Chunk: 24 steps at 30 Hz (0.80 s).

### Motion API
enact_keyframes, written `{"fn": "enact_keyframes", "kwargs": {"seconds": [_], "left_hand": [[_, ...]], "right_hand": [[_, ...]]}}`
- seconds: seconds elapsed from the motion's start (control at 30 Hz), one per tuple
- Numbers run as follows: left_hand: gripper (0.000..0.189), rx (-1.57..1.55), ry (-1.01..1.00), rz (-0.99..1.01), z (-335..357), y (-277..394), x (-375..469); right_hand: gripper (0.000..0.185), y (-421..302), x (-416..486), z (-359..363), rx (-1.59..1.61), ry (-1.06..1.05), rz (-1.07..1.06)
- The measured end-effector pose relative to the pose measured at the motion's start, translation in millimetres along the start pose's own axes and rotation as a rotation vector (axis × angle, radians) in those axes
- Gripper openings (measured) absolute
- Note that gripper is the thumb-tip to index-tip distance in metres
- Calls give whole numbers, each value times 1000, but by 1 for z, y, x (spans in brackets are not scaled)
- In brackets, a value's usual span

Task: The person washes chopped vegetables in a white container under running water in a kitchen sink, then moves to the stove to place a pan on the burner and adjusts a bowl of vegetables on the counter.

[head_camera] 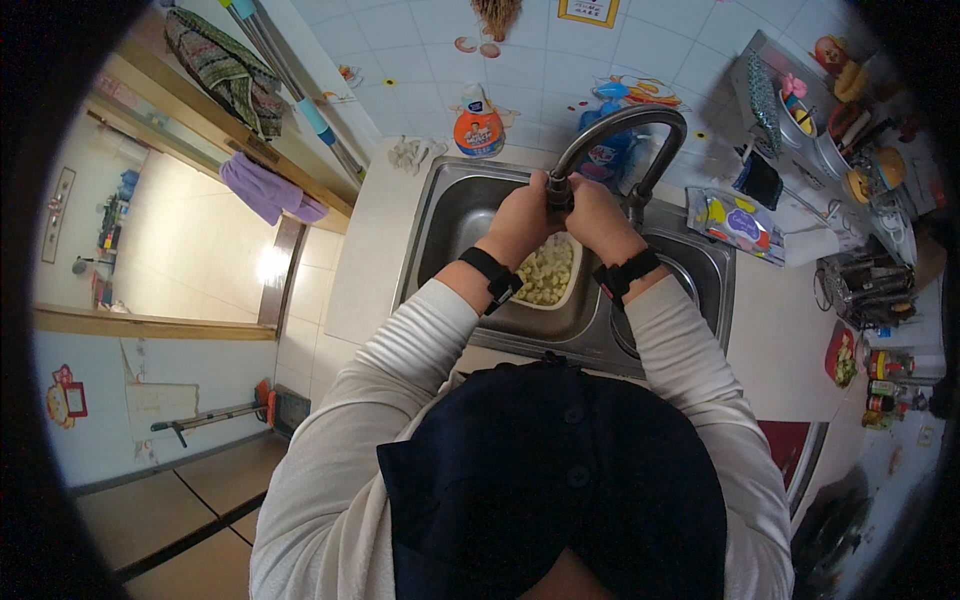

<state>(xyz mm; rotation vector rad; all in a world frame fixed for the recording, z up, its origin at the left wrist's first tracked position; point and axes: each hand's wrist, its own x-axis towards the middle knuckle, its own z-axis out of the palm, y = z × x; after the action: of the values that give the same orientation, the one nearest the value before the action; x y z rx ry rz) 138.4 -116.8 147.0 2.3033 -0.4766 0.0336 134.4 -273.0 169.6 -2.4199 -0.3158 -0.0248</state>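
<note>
Both hands meet at the spout end of a curved metal faucet (626, 114), over the left basin of a stainless steel sink (457, 199). My left hand (519, 217) is at the left of the spout tip, and my right hand (598, 214) is at its right. The spout and the hands themselves hide the fingers, so whether they grip it or only touch is unclear. Below them a pale, rounded-corner container (574, 289) stands in the basin. Chopped pale green and white vegetable pieces (541, 281) fill it, partly covered by my wrists.
Behind the sink stand an orange cleaner bottle (478, 131) and a blue pump bottle (611, 146). A crumpled white cloth (409, 154) lies at the counter's back left. A printed pack (739, 225) lies right of the sink; farther right is a red plate (844, 360) with cut vegetables.
</note>
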Motion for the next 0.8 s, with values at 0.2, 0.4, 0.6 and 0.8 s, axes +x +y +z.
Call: {"fn": "enact_keyframes", "kwargs": {"seconds": [0.2,0.4,0.6,0.8], "left_hand": [[56,6,1,-3,0,-1,2],[56,52,18,-7,3,-7,5],[54,114,21,-22,2,-10,9],[40,129,27,-42,-3,-10,12]], "right_hand": [[24,2,2,2,30,-21,51],[27,6,4,7,0,44,-34],[25,14,9,16,73,71,-38],[29,13,14,19,135,100,-87]]}}
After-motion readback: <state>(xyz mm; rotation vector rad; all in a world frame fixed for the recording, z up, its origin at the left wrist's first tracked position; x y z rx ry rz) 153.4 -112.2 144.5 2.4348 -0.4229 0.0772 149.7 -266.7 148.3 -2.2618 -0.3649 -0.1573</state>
